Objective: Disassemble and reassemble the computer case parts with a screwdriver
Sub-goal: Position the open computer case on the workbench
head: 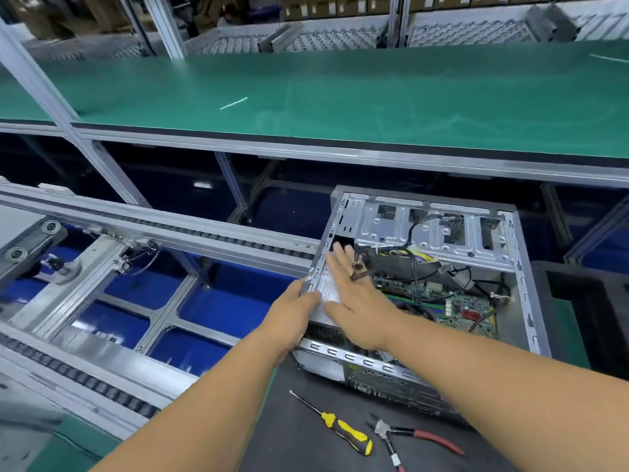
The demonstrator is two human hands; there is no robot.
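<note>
Head view. The open grey steel computer case [425, 284] lies side-up on the dark mat. The left hand [296, 315] grips its left edge; the right hand [354, 294], fingers spread flat, presses the silver power supply box [325, 294] inside. Judgement: steady the case, seat the box squarely, keep the cables clear. The yellow-and-black screwdriver [340, 427] lies untouched in front of the case.
</note>
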